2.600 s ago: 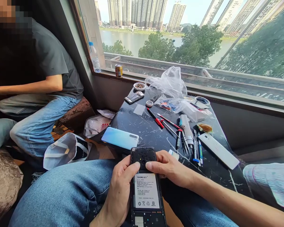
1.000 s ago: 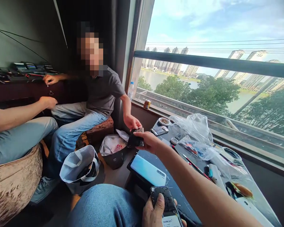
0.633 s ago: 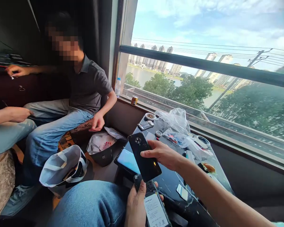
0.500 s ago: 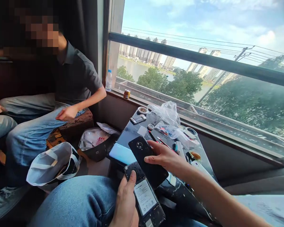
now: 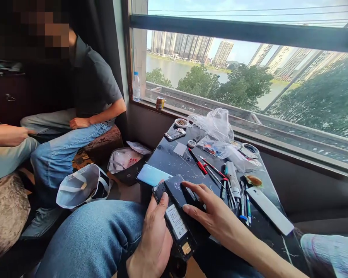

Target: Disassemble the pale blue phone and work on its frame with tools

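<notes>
The left hand's fingers (image 5: 161,202) are clenched round the opened phone (image 5: 178,226). The thumb lies up along its left edge, the other fingers are hidden beneath it, and its label and bare inner parts face up. The left hand (image 5: 153,241) rises from the lap with the wrist bent back, over the person's blue-jeaned knee.

The right hand's fingers (image 5: 195,189) are stretched out and slightly spread across the black back cover (image 5: 178,189). The thumb is set against the cover's near edge, so the hand grips the cover between thumb and fingers. The cover lies tilted over the top end of the opened phone and touches it. The right hand (image 5: 214,216) is palm down, and its forearm runs off to the lower right.

Just beyond the left thumb tip a light-blue phone (image 5: 152,174) lies flat on the dark marble table (image 5: 171,160). Just right of the right fingertips lie red-handled tools (image 5: 198,165) and a grey electric screwdriver (image 5: 232,180), with a long white cover (image 5: 269,204) further right. Well beyond the fingertips are a small dismantled phone (image 5: 175,134), a tape roll (image 5: 191,143) and a clear plastic bag (image 5: 214,124). On the sill behind them stand a can (image 5: 160,103) and a water bottle (image 5: 136,85).

Far left of the fingers, another person's hand (image 5: 79,122) rests on a jeaned thigh, and a white bag (image 5: 81,185) sits on the floor.
</notes>
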A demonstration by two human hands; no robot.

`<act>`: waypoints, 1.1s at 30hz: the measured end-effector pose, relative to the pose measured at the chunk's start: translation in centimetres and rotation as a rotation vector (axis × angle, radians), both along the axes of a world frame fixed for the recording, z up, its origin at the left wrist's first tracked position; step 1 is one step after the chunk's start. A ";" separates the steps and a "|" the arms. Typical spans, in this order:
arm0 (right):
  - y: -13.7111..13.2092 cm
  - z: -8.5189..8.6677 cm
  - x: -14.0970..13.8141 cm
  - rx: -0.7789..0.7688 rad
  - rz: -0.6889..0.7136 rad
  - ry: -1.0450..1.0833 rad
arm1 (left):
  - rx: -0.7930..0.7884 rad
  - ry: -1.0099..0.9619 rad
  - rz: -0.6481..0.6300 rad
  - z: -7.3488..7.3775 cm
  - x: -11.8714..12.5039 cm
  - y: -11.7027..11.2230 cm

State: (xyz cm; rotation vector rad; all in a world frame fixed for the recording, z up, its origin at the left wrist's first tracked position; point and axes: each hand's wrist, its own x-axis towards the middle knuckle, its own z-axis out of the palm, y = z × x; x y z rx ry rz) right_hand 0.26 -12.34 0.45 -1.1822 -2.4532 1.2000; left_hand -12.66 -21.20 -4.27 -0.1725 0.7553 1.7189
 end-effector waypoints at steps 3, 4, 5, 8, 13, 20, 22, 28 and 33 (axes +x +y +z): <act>-0.6 0.4 -0.5 0.043 0.031 -0.111 | -0.013 0.001 -0.020 -0.1 -0.1 0.0; -0.8 0.5 -0.7 0.060 0.037 -0.144 | -0.023 0.003 -0.023 -0.1 -0.1 0.0; -1.0 0.6 -0.9 0.074 0.041 -0.172 | -0.031 0.005 -0.023 0.0 -0.1 0.0; -1.5 0.8 -1.4 0.094 0.038 -0.220 | -0.019 0.006 -0.005 0.0 -0.1 0.1; -2.0 0.3 -1.7 0.133 0.032 -0.218 | -0.023 0.033 0.018 0.1 -0.1 0.1; -2.2 0.0 -1.7 0.075 0.040 -0.202 | 0.040 0.072 0.039 -0.1 -0.1 0.3; -2.2 0.1 -1.7 0.058 0.044 -0.212 | 0.042 0.066 0.039 -0.1 -0.1 0.3; -2.4 0.0 -1.8 0.066 0.064 -0.198 | 0.023 0.034 0.064 -0.1 0.0 0.3; -2.2 0.5 -1.4 0.087 0.032 -0.174 | 0.072 0.023 0.088 -0.1 -0.1 0.5</act>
